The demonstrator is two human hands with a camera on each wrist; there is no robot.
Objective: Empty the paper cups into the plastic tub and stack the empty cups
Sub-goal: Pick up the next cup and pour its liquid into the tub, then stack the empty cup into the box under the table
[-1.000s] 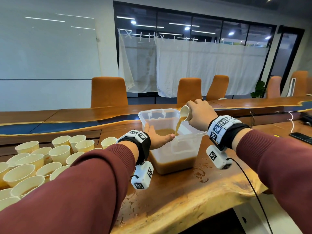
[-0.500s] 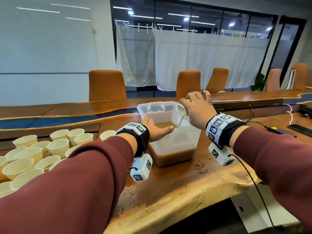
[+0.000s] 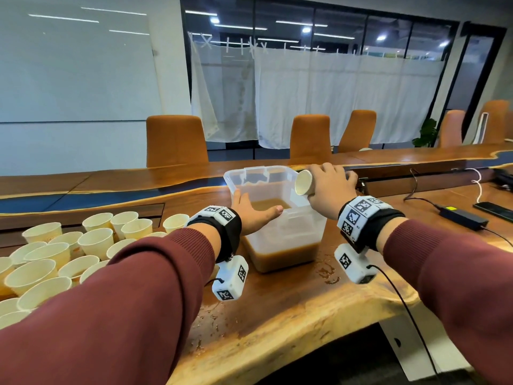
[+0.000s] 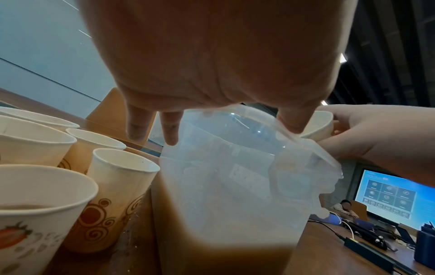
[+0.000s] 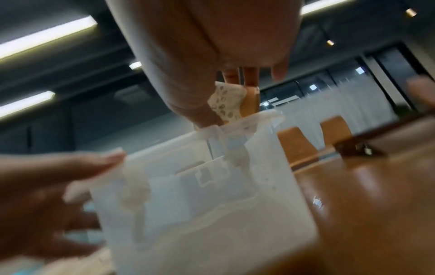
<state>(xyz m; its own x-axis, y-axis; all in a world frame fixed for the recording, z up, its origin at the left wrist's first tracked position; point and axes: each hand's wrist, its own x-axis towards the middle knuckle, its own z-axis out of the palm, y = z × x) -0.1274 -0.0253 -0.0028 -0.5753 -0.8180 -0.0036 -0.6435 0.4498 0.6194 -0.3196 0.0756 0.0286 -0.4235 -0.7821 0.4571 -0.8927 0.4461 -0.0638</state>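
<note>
The clear plastic tub [image 3: 288, 232] stands on the wooden table, about a third full of brown liquid. My left hand [image 3: 256, 209] holds its near left corner, thumb over the rim and fingers down the outer wall [image 4: 169, 130]. My right hand [image 3: 330, 184] grips a paper cup [image 3: 303, 182] lying on its side over the tub's right rim, mouth facing left; nothing runs out of it. The same cup [image 4: 317, 126] shows behind the tub [image 4: 235, 176] in the left wrist view. The blurred right wrist view shows the cup's patterned side [image 5: 228, 104] above the tub [image 5: 212, 186].
Several paper cups [image 3: 55, 259] crowd the table's left side, some holding brown liquid. Spilled drops [image 3: 327, 273] lie right of the tub. A power adapter [image 3: 460, 218] with cable and a phone [image 3: 497, 209] sit at the right. Orange chairs [image 3: 176, 140] stand across the table.
The brown stream from the cup has stopped. My right hand has tipped the cup further onto its side, its mouth now showing. The left hand has stayed on the tub.
</note>
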